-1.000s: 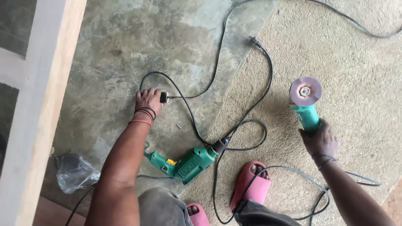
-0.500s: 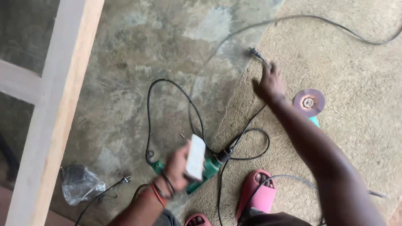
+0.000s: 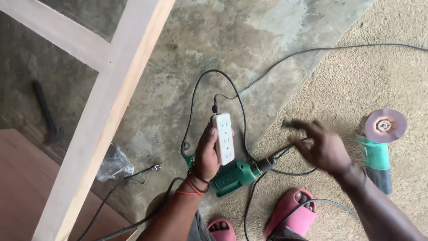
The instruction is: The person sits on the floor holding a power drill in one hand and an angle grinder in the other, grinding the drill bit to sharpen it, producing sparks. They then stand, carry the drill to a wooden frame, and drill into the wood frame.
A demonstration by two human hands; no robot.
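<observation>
Bare concrete and sawdust are forming the floor beneath a pale wooden frame (image 3: pixel 111 93). Clasping a white power strip (image 3: pixel 223 137) upright, the left hand (image 3: pixel 206 154) is holding it over the green electric drill (image 3: pixel 232 176). Blurred, the right hand (image 3: pixel 323 147) is pinching a dark plug (image 3: pixel 289 123), well right of the strip. Steadying the strip and lining the pins squarely with a socket would probably serve best. A green angle grinder (image 3: pixel 379 147) is lying beyond.

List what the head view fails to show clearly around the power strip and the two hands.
- Right hand: motion blur; whatever plug its fingers pinch is smeared.
- Green drill: front half hidden behind the left hand and power strip.
- Grinder: handle end behind the right forearm.
- Cable: runs off the right edge.
</observation>
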